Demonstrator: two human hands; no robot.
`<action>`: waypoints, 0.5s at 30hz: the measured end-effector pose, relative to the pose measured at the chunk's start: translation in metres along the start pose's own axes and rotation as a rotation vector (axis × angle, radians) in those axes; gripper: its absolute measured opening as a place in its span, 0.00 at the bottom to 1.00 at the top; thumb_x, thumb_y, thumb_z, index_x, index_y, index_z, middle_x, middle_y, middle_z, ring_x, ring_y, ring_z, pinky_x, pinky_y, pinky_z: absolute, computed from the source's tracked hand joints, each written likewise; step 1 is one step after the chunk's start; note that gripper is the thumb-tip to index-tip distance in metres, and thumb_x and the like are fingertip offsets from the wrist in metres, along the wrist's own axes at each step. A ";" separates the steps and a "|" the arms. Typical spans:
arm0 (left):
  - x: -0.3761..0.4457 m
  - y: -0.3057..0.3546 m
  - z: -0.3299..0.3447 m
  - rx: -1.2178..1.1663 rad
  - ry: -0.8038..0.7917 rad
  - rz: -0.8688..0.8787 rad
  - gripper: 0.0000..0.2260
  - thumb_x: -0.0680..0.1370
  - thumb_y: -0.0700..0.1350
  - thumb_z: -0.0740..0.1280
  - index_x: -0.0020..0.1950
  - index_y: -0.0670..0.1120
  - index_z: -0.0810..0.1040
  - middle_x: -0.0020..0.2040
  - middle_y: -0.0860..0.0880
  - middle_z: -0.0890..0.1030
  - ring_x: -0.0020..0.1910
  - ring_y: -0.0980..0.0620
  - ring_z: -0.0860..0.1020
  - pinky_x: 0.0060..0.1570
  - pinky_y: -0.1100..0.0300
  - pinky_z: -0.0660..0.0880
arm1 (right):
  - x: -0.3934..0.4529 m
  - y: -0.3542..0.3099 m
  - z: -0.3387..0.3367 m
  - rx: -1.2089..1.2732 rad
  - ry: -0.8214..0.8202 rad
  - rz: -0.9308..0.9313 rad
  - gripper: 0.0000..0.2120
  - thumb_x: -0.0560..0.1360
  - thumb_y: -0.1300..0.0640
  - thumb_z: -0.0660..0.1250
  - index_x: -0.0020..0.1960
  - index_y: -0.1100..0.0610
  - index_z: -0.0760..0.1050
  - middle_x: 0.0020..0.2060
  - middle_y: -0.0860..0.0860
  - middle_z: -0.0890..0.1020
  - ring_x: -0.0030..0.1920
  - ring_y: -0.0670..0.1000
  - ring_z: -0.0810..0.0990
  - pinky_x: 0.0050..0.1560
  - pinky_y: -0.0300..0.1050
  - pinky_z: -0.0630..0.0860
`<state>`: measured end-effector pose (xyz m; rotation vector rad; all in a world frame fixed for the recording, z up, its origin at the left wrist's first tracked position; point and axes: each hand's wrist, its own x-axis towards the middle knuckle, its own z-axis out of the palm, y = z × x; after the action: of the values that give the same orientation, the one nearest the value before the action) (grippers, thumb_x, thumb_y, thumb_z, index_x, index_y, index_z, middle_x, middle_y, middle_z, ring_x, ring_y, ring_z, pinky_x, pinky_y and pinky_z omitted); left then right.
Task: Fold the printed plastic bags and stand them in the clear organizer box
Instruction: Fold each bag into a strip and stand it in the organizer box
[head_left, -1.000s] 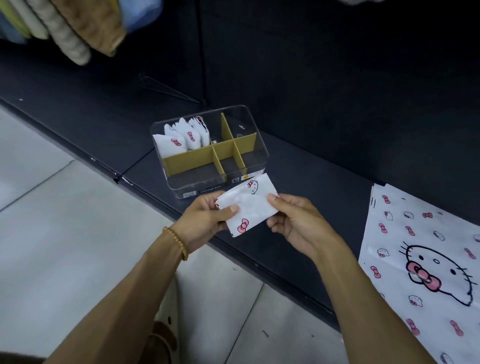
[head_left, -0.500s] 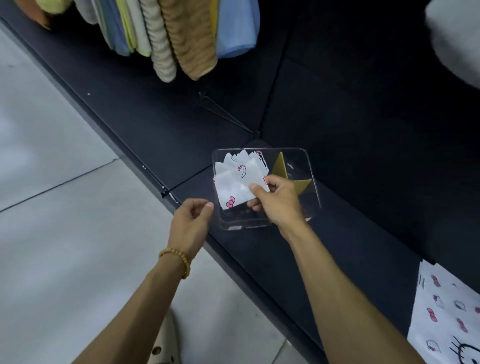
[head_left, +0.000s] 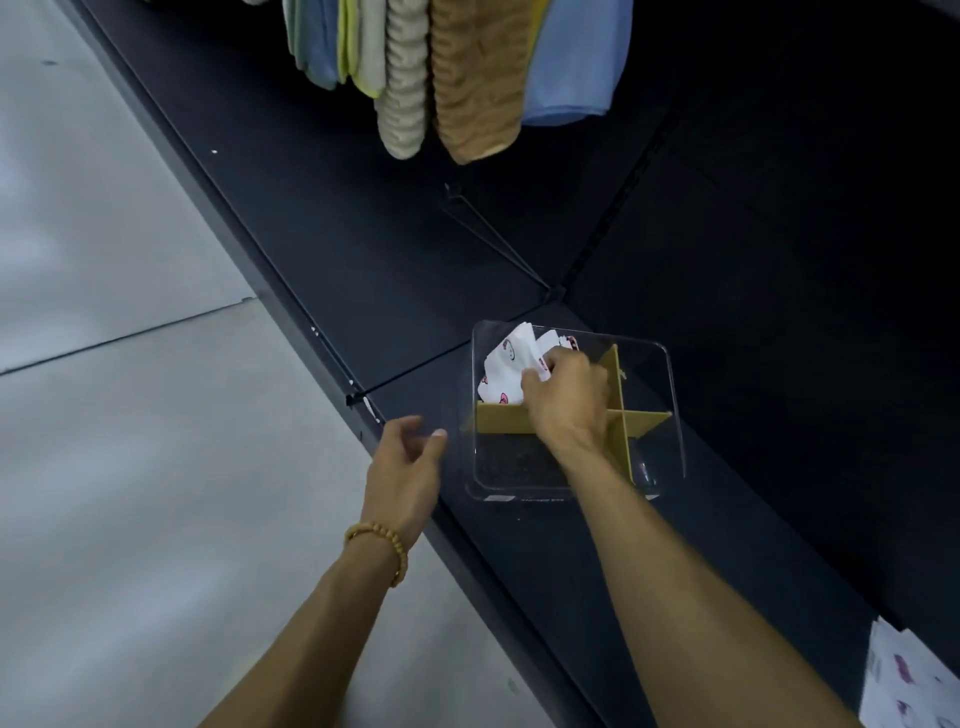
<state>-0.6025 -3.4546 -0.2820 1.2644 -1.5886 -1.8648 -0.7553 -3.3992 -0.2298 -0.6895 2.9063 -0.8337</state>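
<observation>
Plastic folded bag (head_left: 503, 373) under right hand (head_left: 566, 395) (inside clear organizer box (head_left: 675, 415)).

— What carries everything here?

— A long, dark, matte shelf (head_left: 363, 270) running diagonally beside a pale grey floor (head_left: 130, 467), a thin seam crossing its surface.

— And what sits on it?

— A clear plastic organizer box with tan dividers (head_left: 670, 415), near the front edge. Well apart, at the lower right corner, lies a flat white plastic bag with pink prints (head_left: 914, 686), partly cut off.
</observation>
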 end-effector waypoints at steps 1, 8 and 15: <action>0.000 -0.001 0.001 0.013 -0.002 0.007 0.14 0.81 0.49 0.63 0.66 0.48 0.69 0.54 0.51 0.77 0.55 0.48 0.77 0.61 0.49 0.75 | 0.000 -0.001 0.005 -0.016 -0.001 0.006 0.13 0.75 0.61 0.63 0.33 0.55 0.66 0.31 0.54 0.74 0.37 0.57 0.74 0.35 0.44 0.65; -0.005 -0.018 0.003 0.099 -0.009 0.043 0.14 0.81 0.50 0.63 0.65 0.50 0.69 0.48 0.61 0.74 0.47 0.62 0.74 0.44 0.67 0.69 | 0.000 -0.005 0.019 -0.040 0.152 -0.019 0.11 0.78 0.54 0.64 0.51 0.60 0.79 0.37 0.58 0.83 0.43 0.61 0.79 0.44 0.48 0.70; -0.020 -0.032 0.004 0.147 -0.028 0.015 0.13 0.81 0.50 0.62 0.64 0.51 0.69 0.46 0.65 0.71 0.45 0.65 0.73 0.40 0.74 0.66 | 0.004 -0.009 0.020 0.024 0.157 0.073 0.12 0.76 0.50 0.65 0.50 0.59 0.80 0.41 0.55 0.84 0.46 0.58 0.79 0.43 0.43 0.64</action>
<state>-0.5869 -3.4277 -0.3035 1.2875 -1.7734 -1.7919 -0.7523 -3.4179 -0.2419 -0.5354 3.0318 -0.9540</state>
